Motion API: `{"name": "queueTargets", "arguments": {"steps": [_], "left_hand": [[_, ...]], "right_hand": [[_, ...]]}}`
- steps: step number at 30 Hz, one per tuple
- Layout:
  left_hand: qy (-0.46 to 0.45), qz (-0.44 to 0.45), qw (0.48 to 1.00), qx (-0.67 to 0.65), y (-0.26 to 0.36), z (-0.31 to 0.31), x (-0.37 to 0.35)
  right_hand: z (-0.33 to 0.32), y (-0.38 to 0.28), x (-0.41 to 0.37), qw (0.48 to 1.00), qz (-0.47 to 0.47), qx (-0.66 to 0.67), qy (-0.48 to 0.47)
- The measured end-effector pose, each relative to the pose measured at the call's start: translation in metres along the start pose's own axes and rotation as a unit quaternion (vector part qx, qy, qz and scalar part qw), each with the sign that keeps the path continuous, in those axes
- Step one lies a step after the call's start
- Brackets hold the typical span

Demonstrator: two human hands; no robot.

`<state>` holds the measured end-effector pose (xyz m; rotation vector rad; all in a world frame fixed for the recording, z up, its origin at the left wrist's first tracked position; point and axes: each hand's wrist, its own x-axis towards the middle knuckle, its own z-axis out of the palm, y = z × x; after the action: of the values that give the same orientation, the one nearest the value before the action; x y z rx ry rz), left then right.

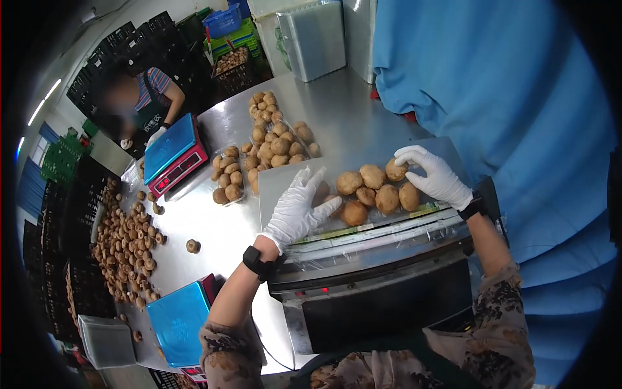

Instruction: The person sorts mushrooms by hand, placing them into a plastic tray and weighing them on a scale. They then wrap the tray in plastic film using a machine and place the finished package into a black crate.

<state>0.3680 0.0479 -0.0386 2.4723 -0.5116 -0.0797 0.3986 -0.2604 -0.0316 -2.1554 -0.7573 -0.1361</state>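
Several brown mushrooms [387,199] lie grouped on the flat metal top [442,150] of a film wrapping machine [382,249]. At the left of this group is my white-gloved left hand [299,206], its fingers spread and its thumb reaching to the nearest mushrooms, partly hiding one or two. My gloved right hand [435,174] curls at the group's upper right, fingertips and thumb around the edge of one mushroom [396,170]. Whether a clear tray lies under the mushrooms is hard to see. Clear film [324,249] hangs along the machine's front edge.
Film-covered packs of mushrooms [278,139] sit beyond the machine. Two blue-topped scales [172,150] and a loose mushroom heap [129,253] are at left. Across the table stands a person [155,97]. Stacked clear trays [312,40] stand at the back; a blue curtain [505,97] hangs at right.
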Motion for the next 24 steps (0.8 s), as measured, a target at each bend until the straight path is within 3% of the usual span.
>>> {"name": "queueTargets", "arguments": {"steps": [4, 12, 15, 18, 22, 24], "left_hand": [[-0.01, 0.032, 0.999, 0.037, -0.007, 0.004, -0.001], [-0.021, 0.016, 0.999, 0.023, -0.005, 0.004, -0.001], [-0.015, 0.021, 0.999, 0.03, -0.006, 0.005, -0.001], [-0.012, 0.017, 0.999, 0.033, -0.005, 0.005, -0.001], [-0.009, 0.021, 0.999, 0.047, -0.005, 0.006, 0.0], [-0.006, 0.019, 0.999, 0.046, -0.006, 0.006, -0.001]], "right_hand": [[-0.005, 0.005, 0.001, 0.998, -0.028, -0.049, -0.025], [-0.007, -0.013, 0.003, 0.994, 0.109, 0.025, -0.008], [-0.011, -0.007, 0.004, 0.992, 0.117, 0.005, -0.037], [-0.01, -0.006, 0.006, 0.996, 0.056, 0.019, -0.061], [-0.002, 0.002, 0.002, 0.997, 0.045, 0.045, -0.043], [-0.006, 0.006, 0.002, 0.988, 0.022, -0.124, -0.087]]}}
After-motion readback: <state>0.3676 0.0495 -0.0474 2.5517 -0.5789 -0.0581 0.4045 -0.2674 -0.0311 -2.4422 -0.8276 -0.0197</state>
